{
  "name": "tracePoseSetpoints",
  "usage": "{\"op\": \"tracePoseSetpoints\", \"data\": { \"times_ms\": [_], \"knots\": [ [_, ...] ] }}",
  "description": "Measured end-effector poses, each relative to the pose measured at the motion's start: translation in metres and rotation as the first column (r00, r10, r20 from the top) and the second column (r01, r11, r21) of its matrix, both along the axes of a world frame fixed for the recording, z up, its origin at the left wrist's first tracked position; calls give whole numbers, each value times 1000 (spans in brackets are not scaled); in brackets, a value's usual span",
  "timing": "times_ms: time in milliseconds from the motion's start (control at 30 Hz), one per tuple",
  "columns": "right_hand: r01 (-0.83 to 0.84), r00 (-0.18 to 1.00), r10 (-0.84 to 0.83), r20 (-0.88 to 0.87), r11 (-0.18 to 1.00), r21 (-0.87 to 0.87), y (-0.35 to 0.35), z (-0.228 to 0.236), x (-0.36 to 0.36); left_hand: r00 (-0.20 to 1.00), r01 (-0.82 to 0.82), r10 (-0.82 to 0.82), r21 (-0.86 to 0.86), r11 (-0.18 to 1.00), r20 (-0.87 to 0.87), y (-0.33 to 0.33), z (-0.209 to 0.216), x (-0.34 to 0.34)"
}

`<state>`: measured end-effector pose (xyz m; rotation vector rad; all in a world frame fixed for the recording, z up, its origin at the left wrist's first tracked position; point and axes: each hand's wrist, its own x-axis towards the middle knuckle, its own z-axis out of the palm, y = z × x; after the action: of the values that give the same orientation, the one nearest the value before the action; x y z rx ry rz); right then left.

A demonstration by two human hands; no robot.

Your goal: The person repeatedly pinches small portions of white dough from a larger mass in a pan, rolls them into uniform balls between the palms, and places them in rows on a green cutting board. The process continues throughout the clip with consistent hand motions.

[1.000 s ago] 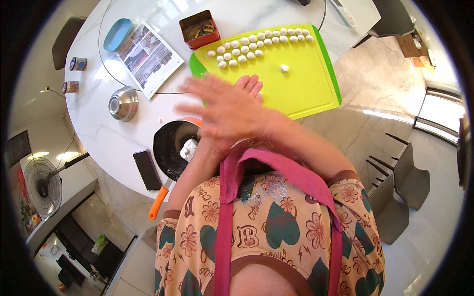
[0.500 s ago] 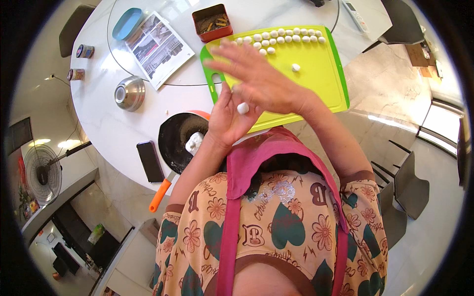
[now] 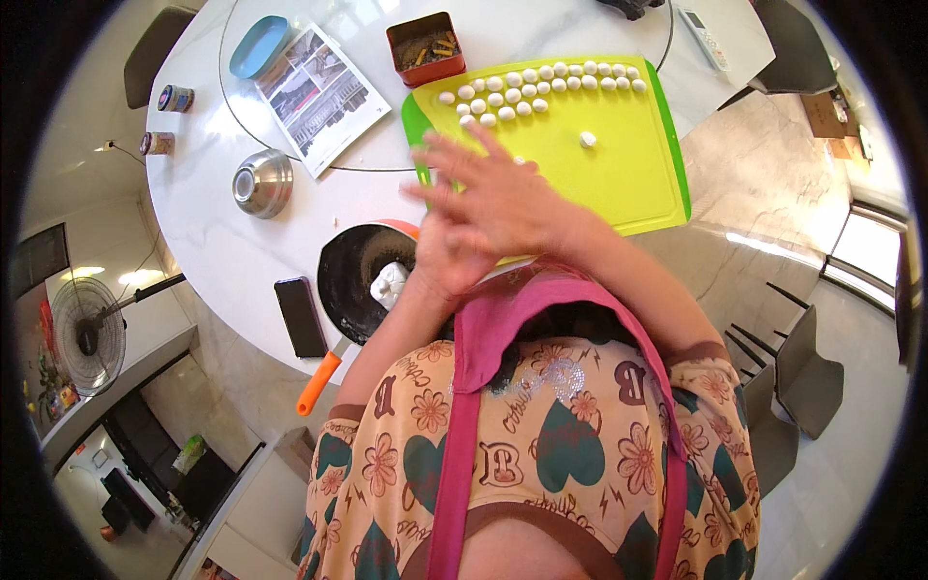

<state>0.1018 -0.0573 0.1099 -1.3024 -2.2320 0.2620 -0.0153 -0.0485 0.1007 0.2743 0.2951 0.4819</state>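
Observation:
My right hand (image 3: 517, 203) lies across my upturned left hand (image 3: 447, 256), its fingers stretched apart and blurred by motion. A white dough ball was in the left palm a moment earlier; the hands now hide it. Beyond them is a yellow-green cutting board (image 3: 619, 188) with rows of white dough balls (image 3: 529, 75) along its far side. One rougher dough piece (image 3: 588, 140) sits apart on the board. Beside my left forearm, a frying pan (image 3: 346, 266) with an orange handle holds a larger white dough lump (image 3: 390, 283).
A phone (image 3: 301, 317) lies left of the pan. Farther off are a metal bowl (image 3: 263, 184), a printed sheet (image 3: 324, 101), a blue dish (image 3: 260, 48) and a red tin (image 3: 425, 50) with cigarette butts. Two small jars (image 3: 158, 143) stand at the left; a remote (image 3: 704, 41) lies far right.
My right hand has come down over the left palm, covering the dough ball that showed there. The view has shifted slightly, revealing more balls on the board's far left.

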Motion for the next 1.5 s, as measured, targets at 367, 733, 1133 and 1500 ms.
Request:
{"op": "tracePoseSetpoints", "data": {
  "times_ms": [367, 733, 1133, 1500],
  "knots": [
    [-181, 982, 182, -45, 983, 23, -14, 16, -17, 992, -126, 126, 18, 992, 23, 2, 5, 2],
    [176, 968, -176, -180, 984, -15, 16, 12, 35, 973, -27, 50, -104, 994, 227, 5, -9, -3],
    [-117, 988, 123, -98, 991, 64, 7, 20, -27, 991, -117, 120, -62, 991, 56, -3, -2, 8],
    [73, 993, -66, -101, 995, 73, 20, 17, -18, 996, -72, 69, 51, 996, 51, 8, 3, 13]
  ]
}}
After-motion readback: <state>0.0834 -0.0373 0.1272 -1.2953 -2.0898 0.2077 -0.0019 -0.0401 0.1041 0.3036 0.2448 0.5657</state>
